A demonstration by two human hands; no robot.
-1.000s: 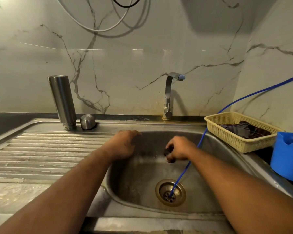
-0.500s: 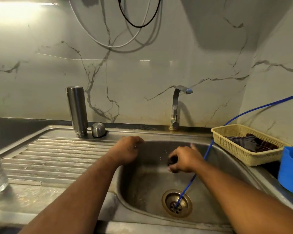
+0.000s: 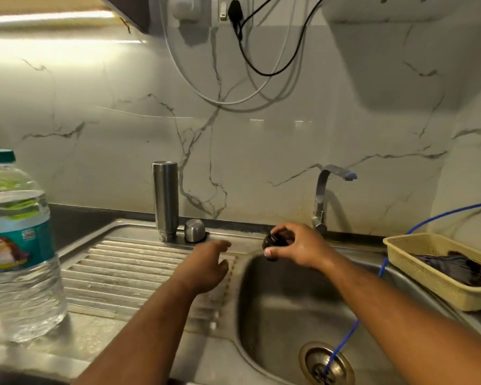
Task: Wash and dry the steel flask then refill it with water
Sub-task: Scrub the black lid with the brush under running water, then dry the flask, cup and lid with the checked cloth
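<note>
Over sink (image 3: 289, 307) back rim: right hand (image 3: 300, 244) pinches blurred dark item (image 3: 272, 241); left hand (image 3: 206, 266) slack, empty; flask (image 3: 165, 198) apart, drainboard (image 3: 117, 273) back edge.

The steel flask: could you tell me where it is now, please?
Head view, left of centre: the steel flask stands at the draining board's back edge, a steel cap beside it.

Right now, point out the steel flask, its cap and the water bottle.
steel flask (image 3: 165, 201): head view, middle of its body.
cap (image 3: 195, 230): head view, its rounded side.
water bottle (image 3: 20, 243): head view, its teal label.
</note>
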